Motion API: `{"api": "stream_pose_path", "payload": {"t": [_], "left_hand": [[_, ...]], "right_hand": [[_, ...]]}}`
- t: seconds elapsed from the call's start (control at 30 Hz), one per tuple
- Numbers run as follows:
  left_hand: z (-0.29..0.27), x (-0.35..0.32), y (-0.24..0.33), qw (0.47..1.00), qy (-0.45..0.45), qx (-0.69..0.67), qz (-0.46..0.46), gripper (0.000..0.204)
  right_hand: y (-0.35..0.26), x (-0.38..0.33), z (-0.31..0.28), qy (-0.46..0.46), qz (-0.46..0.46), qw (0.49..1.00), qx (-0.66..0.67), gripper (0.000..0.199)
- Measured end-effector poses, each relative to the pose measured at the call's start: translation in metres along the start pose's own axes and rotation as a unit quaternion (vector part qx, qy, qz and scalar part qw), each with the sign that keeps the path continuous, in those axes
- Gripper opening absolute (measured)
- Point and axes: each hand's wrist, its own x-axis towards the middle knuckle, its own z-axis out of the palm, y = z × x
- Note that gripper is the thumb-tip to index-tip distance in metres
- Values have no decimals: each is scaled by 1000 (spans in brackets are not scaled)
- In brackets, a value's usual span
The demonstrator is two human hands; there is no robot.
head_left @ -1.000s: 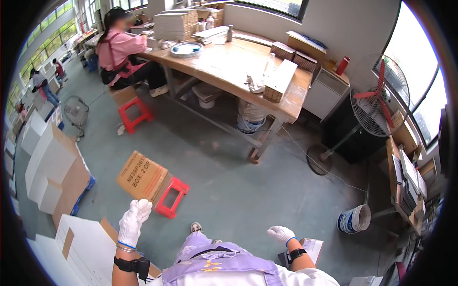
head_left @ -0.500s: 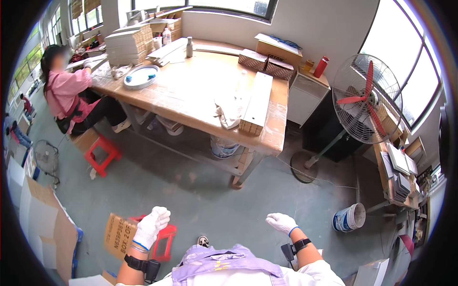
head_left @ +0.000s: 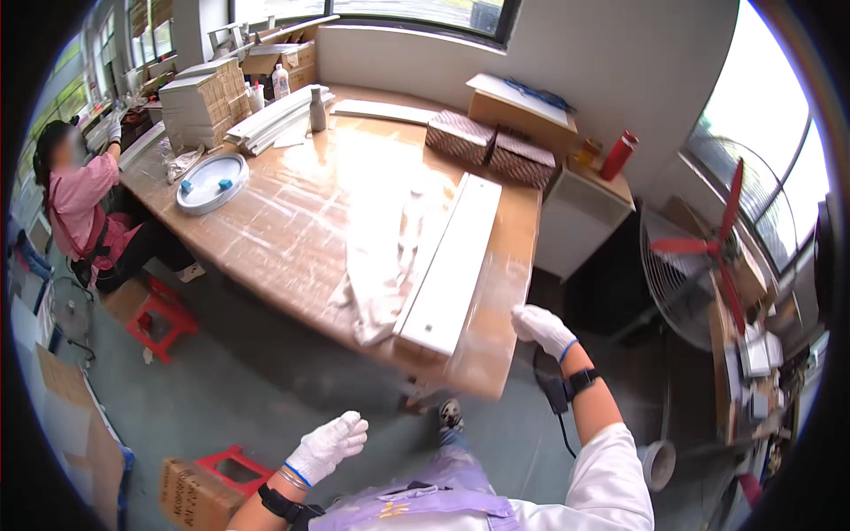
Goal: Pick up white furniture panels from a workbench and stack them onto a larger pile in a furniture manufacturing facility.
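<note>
My left hand [head_left: 328, 447], in a white glove with a blue cuff, hangs in the air in front of me, short of the table. Its fingers are loosely bent and somewhat apart, with nothing in them. My right hand [head_left: 542, 329], gloved alike, is beside the table's right edge, fingers slightly curled and no object visible in it. Nearest to it on the worktable [head_left: 266, 243] lies a long white board [head_left: 456, 265] with a small dark hole at its near end. A crumpled pale cloth [head_left: 376, 296] rests along the board's left side.
A round tray [head_left: 212, 196] with blue pieces, a grey bottle [head_left: 317, 110] and stacked boards [head_left: 199, 111] are farther left. A person in pink [head_left: 84, 199] sits there. Two patterned boxes [head_left: 460, 139] stand at the back. A fan [head_left: 708, 248] is right; a carton [head_left: 190, 496] and red stool [head_left: 235, 469] lie lower left.
I have come closer to the table, which now fills more of the view. My right hand has risen to beside its edge; my left hand has shifted right and lower. The seated person's arm has lifted.
</note>
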Motion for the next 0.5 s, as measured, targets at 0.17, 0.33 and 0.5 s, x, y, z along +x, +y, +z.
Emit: {"api": "stream_pose_path", "payload": {"t": [0.17, 0.33, 0.5], "left_hand": [[108, 123, 12, 985, -41, -157, 51, 18], [165, 171, 24, 983, 141, -101, 59, 44], [188, 187, 27, 959, 221, -164, 72, 49]], "right_hand": [[-40, 232, -104, 59, -33, 992, 103, 43], [-58, 370, -133, 139, -115, 980, -84, 64], [-77, 425, -139, 51, 17, 995, -80, 80]]}}
